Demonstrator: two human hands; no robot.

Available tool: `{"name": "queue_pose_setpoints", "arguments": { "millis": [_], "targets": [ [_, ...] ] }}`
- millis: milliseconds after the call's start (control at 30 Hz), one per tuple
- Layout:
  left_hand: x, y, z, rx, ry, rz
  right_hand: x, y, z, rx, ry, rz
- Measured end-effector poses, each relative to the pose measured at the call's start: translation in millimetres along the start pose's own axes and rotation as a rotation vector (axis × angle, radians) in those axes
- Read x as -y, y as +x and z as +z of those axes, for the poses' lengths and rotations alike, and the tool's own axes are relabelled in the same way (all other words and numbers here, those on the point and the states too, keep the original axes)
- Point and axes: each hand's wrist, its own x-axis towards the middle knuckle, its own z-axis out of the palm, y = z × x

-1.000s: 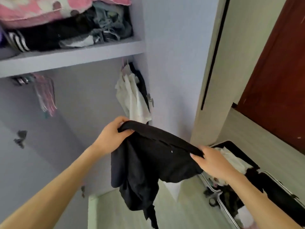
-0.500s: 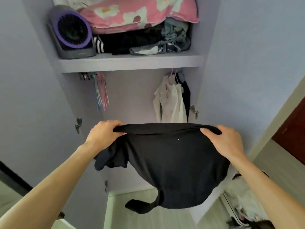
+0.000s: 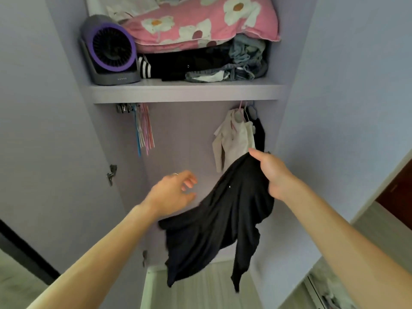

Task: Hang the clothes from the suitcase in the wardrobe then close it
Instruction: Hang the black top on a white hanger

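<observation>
Nearest, the left grip (image 3: 171, 192) has let go of the black garment (image 3: 223, 219) it held half a second ago. Its fingers are now loose and empty, reaching into the wardrobe (image 3: 182, 152). The right grip (image 3: 270, 172) alone pinches the garment's top edge, so the cloth, stretched flat between both hands a moment ago, droops bunched in front of the open wardrobe and is not yet hung. Farther in, empty hangers (image 3: 143, 128) dangle at left under the shelf (image 3: 185, 92), and a white garment (image 3: 234, 141) hangs at right. The freed hand is probably going for a hanger.
</observation>
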Motion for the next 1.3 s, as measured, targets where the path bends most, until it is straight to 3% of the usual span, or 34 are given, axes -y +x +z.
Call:
{"name": "queue_pose_setpoints", "arguments": {
  "millis": [100,200,500,667,767,867,967,1100,1200,1300],
  "targets": [
    [-31.8,-11.0,35.4,0.39,-0.185,0.02,5.5,1.4,17.8,0.026,0.064,0.001],
    [-44.6,-15.0,70.9,0.514,-0.341,-0.033,10.1,-2.3,27.7,0.017,0.171,0.024],
    [-44.6,-10.3,90.0,0.287,-0.42,-0.064,27.0,-20.4,12.0,0.109,0.599,-0.062],
    [-58.8,-6.0,87.9,0.017,-0.294,-0.057,29.7,-34.4,6.5,0.141,0.767,-0.112],
    [-56.5,1.6,77.2,-0.166,-0.201,-0.091,29.4,-32.7,3.6,0.074,0.815,-0.158],
    [-35.6,6.0,62.5,-0.216,-0.072,-0.15,29.4,-26.7,-7.8,-0.068,0.86,-0.194],
    [-3.3,11.5,43.6,-0.147,0.006,-0.275,26.6,-14.6,-24.7,-0.269,0.793,-0.222],
    [11.5,26.8,4.8,-0.225,-0.307,-0.382,4.1,8.5,-37.1,-0.471,0.574,-0.247],
    [-22.4,40.7,-22.0,-0.205,-0.52,-0.222,-20.1,12.4,-16.2,-0.364,0.0,-0.366],
    [-62.9,52.1,-40.0,-0.154,-0.416,0.048,-29.5,6.9,23.0,-0.046,-0.47,-0.58]
  ]
}}
